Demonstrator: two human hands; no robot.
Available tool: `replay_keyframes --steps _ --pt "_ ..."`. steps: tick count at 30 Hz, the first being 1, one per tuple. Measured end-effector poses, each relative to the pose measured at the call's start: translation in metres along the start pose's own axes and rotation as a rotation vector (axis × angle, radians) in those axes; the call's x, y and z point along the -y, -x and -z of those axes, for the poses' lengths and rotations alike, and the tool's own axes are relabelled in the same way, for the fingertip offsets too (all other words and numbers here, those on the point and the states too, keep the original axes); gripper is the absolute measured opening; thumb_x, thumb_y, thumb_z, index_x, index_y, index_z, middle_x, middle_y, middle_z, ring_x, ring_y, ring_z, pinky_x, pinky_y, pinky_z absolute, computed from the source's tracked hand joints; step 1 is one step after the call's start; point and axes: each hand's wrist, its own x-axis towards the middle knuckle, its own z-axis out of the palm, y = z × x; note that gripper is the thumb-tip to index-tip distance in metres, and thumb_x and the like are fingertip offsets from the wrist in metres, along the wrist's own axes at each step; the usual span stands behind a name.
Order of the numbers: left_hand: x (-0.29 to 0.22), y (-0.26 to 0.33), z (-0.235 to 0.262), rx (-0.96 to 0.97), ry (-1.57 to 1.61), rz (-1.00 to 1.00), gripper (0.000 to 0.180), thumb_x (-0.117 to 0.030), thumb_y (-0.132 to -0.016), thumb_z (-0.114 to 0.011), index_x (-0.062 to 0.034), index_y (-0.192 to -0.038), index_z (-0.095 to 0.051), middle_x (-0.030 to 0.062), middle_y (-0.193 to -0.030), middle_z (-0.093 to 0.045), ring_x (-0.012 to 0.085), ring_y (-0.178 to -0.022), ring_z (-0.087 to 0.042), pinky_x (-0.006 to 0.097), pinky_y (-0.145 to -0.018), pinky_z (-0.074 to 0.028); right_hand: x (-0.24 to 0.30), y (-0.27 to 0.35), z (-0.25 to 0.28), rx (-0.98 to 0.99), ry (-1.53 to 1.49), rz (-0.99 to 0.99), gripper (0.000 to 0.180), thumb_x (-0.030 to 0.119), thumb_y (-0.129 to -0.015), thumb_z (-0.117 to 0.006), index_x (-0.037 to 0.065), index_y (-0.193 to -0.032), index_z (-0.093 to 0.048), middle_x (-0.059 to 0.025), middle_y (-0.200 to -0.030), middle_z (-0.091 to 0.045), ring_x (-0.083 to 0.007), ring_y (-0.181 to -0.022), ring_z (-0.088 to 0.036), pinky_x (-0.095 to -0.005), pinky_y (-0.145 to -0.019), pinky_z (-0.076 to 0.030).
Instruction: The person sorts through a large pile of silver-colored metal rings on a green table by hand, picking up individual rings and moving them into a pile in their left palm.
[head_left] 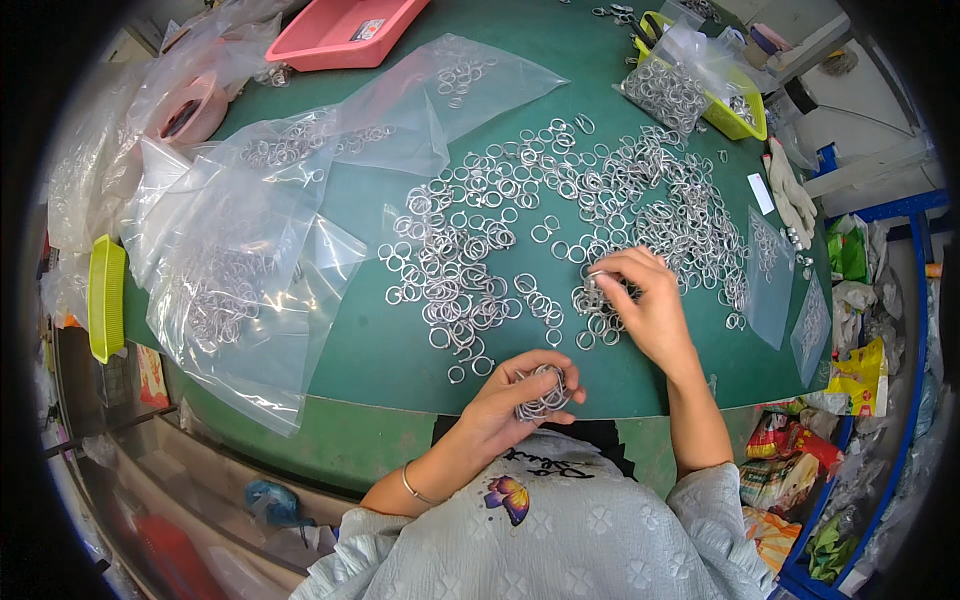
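Observation:
Near the table's front edge, my left hand (497, 403) is curled around a bunch of silvery metal rings (541, 397). My right hand (648, 308) is bent over the table with thumb and fingers pinched together. A metal ring (594, 276) shows at its fingertips, just above other loose rings (598, 325); how many it grips is hidden. A wide heap of the same rings (668, 205) spreads beyond and to the right of this hand. Another spread of rings (455, 275) lies to the left, between the hands and the plastic bags.
Clear plastic bags (290, 350) with rings inside cover the green table's (385, 375) left side. Small flat bags (768, 290) lie at the right edge beside a pale glove (790, 195). Pink tray (345, 35) and yellow-green basket (745, 122) stand at the back.

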Motion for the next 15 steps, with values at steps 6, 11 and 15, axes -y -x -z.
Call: replay_keyframes --steps 6,11,15 --pt "0.0 -0.003 -0.002 -0.052 0.021 0.004 0.022 -0.018 -0.092 -0.057 -0.0057 -0.109 -0.058 0.0108 -0.097 -0.056 0.0257 -0.098 -0.057 0.029 -0.069 -0.06 -0.001 0.009 0.004 -0.032 -0.171 -0.184 0.01 0.004 -0.082 -0.063 0.0 -0.089 -0.068 -0.0094 -0.078 -0.064 -0.0195 -0.067 -0.058 -0.0301 -0.065 -0.044" --pt "0.0 -0.003 -0.002 -0.049 0.03 -0.004 0.021 -0.019 -0.092 -0.057 -0.0062 -0.109 -0.058 0.0099 -0.096 -0.056 0.0251 -0.098 -0.057 0.028 -0.068 -0.06 -0.001 0.011 0.01 -0.119 -0.084 -0.221 0.011 0.005 -0.081 -0.065 -0.001 -0.09 -0.068 -0.0103 -0.08 -0.063 -0.0194 -0.068 -0.059 -0.03 -0.062 -0.044" --pt "0.002 -0.001 -0.001 -0.048 0.004 0.015 0.02 -0.02 -0.092 -0.058 -0.0072 -0.106 -0.058 0.0089 -0.095 -0.056 0.0238 -0.096 -0.056 0.025 -0.064 -0.057 -0.005 0.012 0.004 -0.207 0.427 -0.017 0.017 0.009 -0.078 -0.068 0.002 -0.093 -0.067 -0.0091 -0.087 -0.061 -0.0241 -0.082 -0.056 -0.0355 -0.073 -0.042"
